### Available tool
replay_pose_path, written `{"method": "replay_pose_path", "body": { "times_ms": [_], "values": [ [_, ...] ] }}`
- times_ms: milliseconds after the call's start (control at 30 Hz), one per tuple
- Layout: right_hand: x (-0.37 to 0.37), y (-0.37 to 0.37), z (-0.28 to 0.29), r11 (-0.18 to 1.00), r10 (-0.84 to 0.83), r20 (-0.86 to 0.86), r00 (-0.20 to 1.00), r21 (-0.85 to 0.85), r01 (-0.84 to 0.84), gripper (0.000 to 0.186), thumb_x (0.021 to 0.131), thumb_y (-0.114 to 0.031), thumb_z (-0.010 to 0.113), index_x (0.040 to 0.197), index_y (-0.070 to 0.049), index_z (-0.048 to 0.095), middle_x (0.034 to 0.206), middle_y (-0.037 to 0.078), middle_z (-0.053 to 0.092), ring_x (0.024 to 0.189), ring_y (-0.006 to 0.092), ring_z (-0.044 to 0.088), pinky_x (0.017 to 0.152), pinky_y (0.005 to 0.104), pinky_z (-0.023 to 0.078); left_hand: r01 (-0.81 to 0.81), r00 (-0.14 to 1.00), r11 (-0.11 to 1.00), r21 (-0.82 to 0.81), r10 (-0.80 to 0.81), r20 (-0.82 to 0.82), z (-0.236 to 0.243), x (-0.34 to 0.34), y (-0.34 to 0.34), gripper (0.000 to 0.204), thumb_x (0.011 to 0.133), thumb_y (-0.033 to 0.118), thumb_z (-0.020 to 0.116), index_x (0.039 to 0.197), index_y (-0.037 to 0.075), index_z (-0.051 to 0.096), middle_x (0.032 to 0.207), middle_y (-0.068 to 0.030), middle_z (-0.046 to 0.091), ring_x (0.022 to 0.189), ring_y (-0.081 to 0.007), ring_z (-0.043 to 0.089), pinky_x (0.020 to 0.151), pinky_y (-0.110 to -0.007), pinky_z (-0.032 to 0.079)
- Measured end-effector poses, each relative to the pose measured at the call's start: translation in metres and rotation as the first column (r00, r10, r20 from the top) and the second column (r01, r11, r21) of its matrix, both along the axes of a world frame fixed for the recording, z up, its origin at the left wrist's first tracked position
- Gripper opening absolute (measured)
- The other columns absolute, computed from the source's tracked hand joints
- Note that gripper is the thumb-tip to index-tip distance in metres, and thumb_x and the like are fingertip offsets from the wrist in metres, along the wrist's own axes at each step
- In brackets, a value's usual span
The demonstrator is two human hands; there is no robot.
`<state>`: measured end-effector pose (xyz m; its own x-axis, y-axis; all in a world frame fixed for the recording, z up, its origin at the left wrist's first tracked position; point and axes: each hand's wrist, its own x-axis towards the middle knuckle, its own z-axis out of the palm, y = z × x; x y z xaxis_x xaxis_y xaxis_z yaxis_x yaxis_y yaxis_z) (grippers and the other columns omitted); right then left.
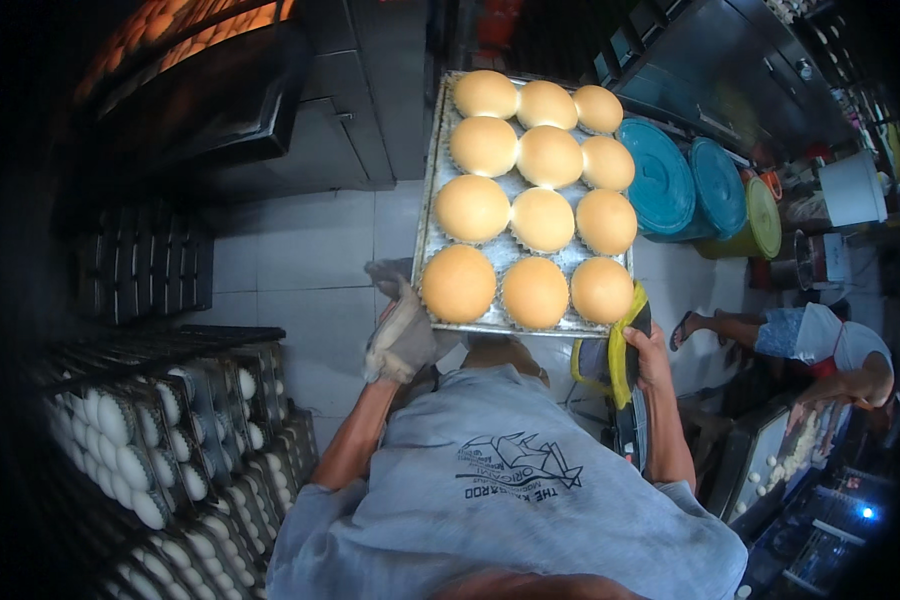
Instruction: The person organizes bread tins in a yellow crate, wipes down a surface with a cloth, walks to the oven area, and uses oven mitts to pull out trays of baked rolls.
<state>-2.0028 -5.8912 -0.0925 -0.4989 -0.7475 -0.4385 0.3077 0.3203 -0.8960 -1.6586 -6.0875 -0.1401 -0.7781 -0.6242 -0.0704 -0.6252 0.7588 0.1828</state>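
Note:
A metal tray of several round golden buns in fluted cups is held up in front of me at the upper middle. My left hand, wrapped in a pale, stained cloth, is closed on the tray's near left corner; its fingers are mostly hidden by the cloth. My right hand is closed around a dark pad with yellow edging at the tray's near right corner.
An oven with glowing buns is upper left. Racks of pale dough stand lower left. Teal lidded tubs and a yellow one line the right. A co-worker bends over a tray of dough pieces. Tiled floor lies below.

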Motion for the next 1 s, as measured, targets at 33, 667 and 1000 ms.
{"method": "replay_pose_path", "body": {
  "times_ms": [33, 667, 1000],
  "values": [
    [-0.015, -0.006, -0.009, 1.0, 0.014, 0.007, 1.0, -0.003, -0.014, 0.036, 0.084, -0.008, 0.065, 0.118, 0.001, 0.06, 0.102, 0.005, 0.068, 0.085, 0.0141, 0.066, 0.08, 0.0298, 0.054, -0.034, 0.913, 0.939, 0.343, 0.169, -0.372, -0.047, -0.01, -0.002, 0.051, 0.093, 0.045, 0.057, 0.134, 0.015, 0.058, 0.137, -0.0073, 0.059, 0.128, -0.0269, 0.052, 0.111, -0.052, 0.031],
    [-0.169, -0.161, -0.141, 0.993, 0.111, 0.183, 0.977, 0.012, -0.116, 0.037, 0.087, -0.009, 0.066, 0.121, 0.002, 0.059, 0.102, 0.007, 0.067, 0.086, 0.0165, 0.065, 0.079, 0.0309, 0.054, -0.059, 0.248, 0.425, 0.903, 0.883, -0.399, -0.104, -0.138, -0.126, 0.047, 0.093, 0.039, 0.056, 0.128, 0.009, 0.057, 0.126, -0.0135, 0.062, 0.119, -0.0304, 0.055, 0.107, -0.046, 0.032],
    [-0.221, -0.297, -0.171, 0.994, 0.067, 0.216, 0.974, -0.102, -0.045, 0.038, 0.09, -0.013, 0.066, 0.124, -0.002, 0.056, 0.11, 0.011, 0.066, 0.097, 0.0226, 0.066, 0.084, 0.0367, 0.055, -0.079, 0.175, 0.4, 0.913, 0.907, -0.382, -0.119, -0.224, -0.222, 0.042, 0.092, 0.038, 0.056, 0.123, 0.009, 0.059, 0.12, -0.0123, 0.064, 0.113, -0.0294, 0.057, 0.101, -0.045, 0.035]
  ]
}}
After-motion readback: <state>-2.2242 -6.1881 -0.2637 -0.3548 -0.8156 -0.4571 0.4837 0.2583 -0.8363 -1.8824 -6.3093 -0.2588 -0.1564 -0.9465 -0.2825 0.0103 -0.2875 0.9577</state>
